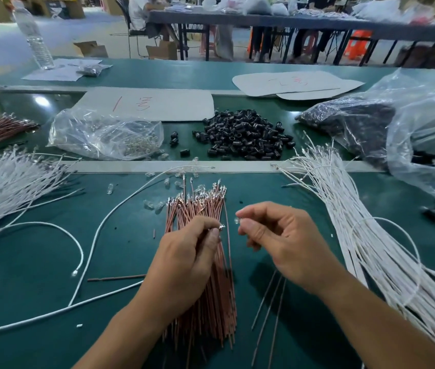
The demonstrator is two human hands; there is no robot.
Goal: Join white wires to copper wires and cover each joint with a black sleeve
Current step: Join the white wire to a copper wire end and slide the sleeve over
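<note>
A bundle of copper wires (205, 209) with metal terminals lies on the green table, running toward me under my left hand (187, 259). My left hand pinches the terminal end of one copper wire (228, 241) between thumb and forefinger. My right hand (280, 241), a little to the right, pinches a small clear sleeve (237, 220) at its fingertips, close to that terminal. Three thin copper wires (272, 299) hang below my right hand. White wires lie in a large bundle at the right (365, 235) and another at the left (6, 187). A heap of black sleeves (243, 137) sits beyond.
A plastic bag of metal terminals (109, 134) lies left of the black heap. A big bag of black parts (386, 123) fills the right. Loose white wires (99, 230) curve across the table's left. Small clear sleeves (157, 203) are scattered near the copper bundle's tips. A water bottle (34, 35) stands far left.
</note>
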